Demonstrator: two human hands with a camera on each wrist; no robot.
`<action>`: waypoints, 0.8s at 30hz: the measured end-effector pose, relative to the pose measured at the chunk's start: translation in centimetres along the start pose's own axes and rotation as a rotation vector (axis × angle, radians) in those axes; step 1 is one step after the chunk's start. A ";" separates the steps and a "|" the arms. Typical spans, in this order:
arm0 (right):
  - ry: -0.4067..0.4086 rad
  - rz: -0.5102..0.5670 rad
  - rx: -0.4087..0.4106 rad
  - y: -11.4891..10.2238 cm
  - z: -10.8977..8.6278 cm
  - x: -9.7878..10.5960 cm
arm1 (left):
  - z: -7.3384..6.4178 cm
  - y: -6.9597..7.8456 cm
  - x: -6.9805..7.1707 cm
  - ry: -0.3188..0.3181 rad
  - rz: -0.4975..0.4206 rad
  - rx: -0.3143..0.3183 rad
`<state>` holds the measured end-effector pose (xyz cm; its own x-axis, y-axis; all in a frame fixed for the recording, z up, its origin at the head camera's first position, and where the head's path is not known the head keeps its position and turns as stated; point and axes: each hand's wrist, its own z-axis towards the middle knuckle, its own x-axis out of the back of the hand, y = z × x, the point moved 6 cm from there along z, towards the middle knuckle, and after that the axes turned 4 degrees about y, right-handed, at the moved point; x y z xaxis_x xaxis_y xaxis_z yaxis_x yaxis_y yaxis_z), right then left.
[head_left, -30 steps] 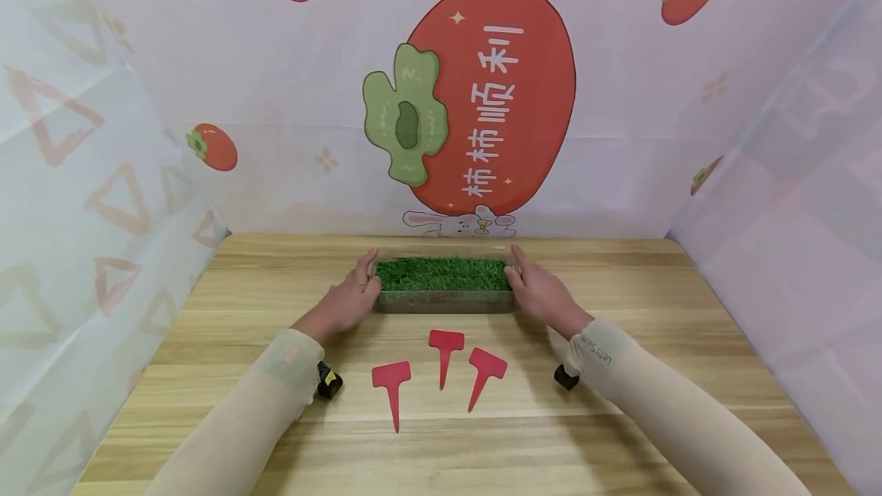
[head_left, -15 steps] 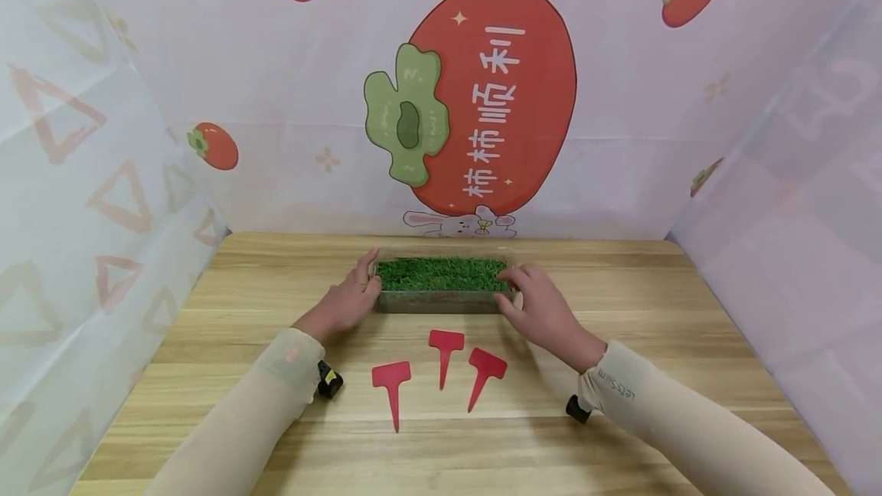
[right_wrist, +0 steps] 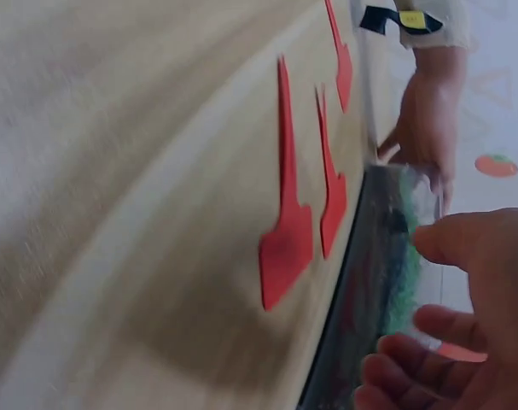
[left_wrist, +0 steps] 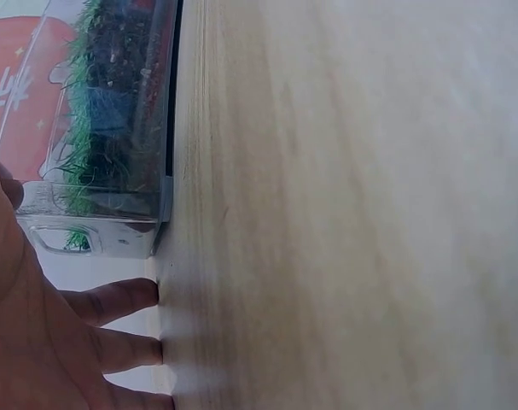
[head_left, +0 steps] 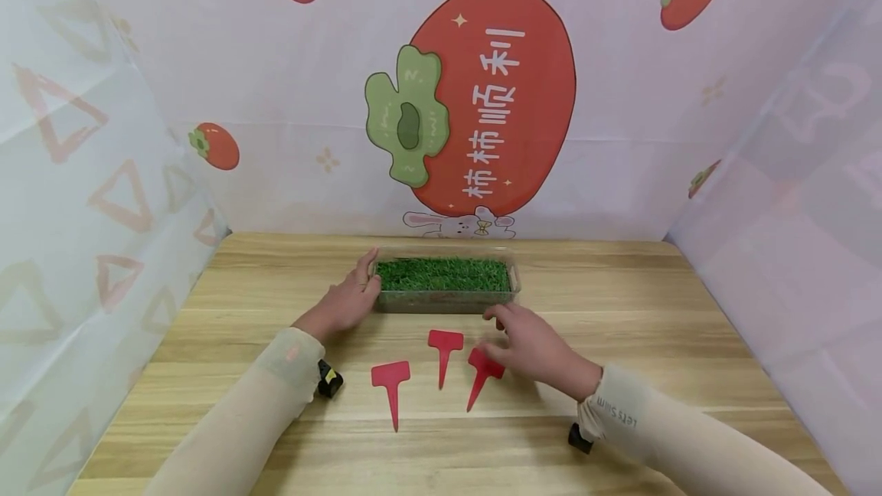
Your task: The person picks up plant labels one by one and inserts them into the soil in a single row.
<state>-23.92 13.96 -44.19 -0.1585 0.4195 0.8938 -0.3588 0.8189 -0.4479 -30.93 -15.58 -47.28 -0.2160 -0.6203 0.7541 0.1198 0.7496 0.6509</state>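
A clear plastic box (head_left: 448, 301) of green grass (head_left: 441, 274) stands toward the back of the table. My left hand (head_left: 344, 301) rests against its left end, thumb at the rim; in the left wrist view several straight fingers (left_wrist: 126, 350) reach down to the wood. Three red T-shaped plant labels lie in front of the box: a left label (head_left: 391, 375), a middle label (head_left: 445, 341) and a right label (head_left: 477, 389). Over the right label's head hovers my right hand (head_left: 540, 347), fingers loosely bent with nothing between them. The right wrist view shows it apart from the labels.
The wooden table (head_left: 620, 282) runs back to a cloth wall (head_left: 289, 98) printed with persimmons. White patterned cloths hang along the left and right sides. A dark camera (head_left: 331, 380) sits on the left wrist and another camera (head_left: 580, 438) on the right.
My right hand has let go of the box's right end and come forward over the right label. My left hand keeps its place at the box, which has not moved.
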 end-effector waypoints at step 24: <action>-0.095 -0.226 0.109 -0.6 -1.5 -3.4 | 0.2 -0.3 -0.3 0.011 -0.018 -0.014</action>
<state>-21.74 12.64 -46.95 -0.1467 0.1878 0.9712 -0.4910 0.8385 -0.2363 -31.10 -15.61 -47.71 -0.2074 -0.6365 0.7429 0.1290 0.7350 0.6657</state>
